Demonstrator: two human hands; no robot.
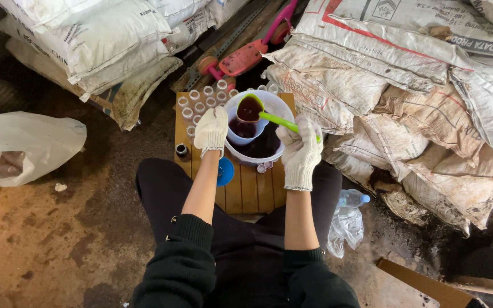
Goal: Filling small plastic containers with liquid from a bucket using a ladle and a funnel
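A white plastic bag [21,145] slumps on the stained, dirty floor [47,245] at far left; above it white sacks [92,40] are stacked against the wall; a small wooden table [246,191] sits low between the person's knees, its slats worn. On its left part stand rows of small clear vials [198,105], one dark-filled vial [182,150] apart near the edge, and a blue lid [225,171] lying just below the left hand [211,130]; that hand, in a white knit glove, is curled around something small at the rim of a white bucket [258,134], though what it pinches I cannot tell. The bucket holds dark reddish liquid; over it hovers a green ladle [250,108], full of the same liquid, its handle gripped in the closed, gloved right hand [300,153]. Behind lies a pink toy scooter [246,54]; to the right, grimy sacks [417,102] pile high; a crushed clear bottle [349,219] lies on the floor beside the right leg.
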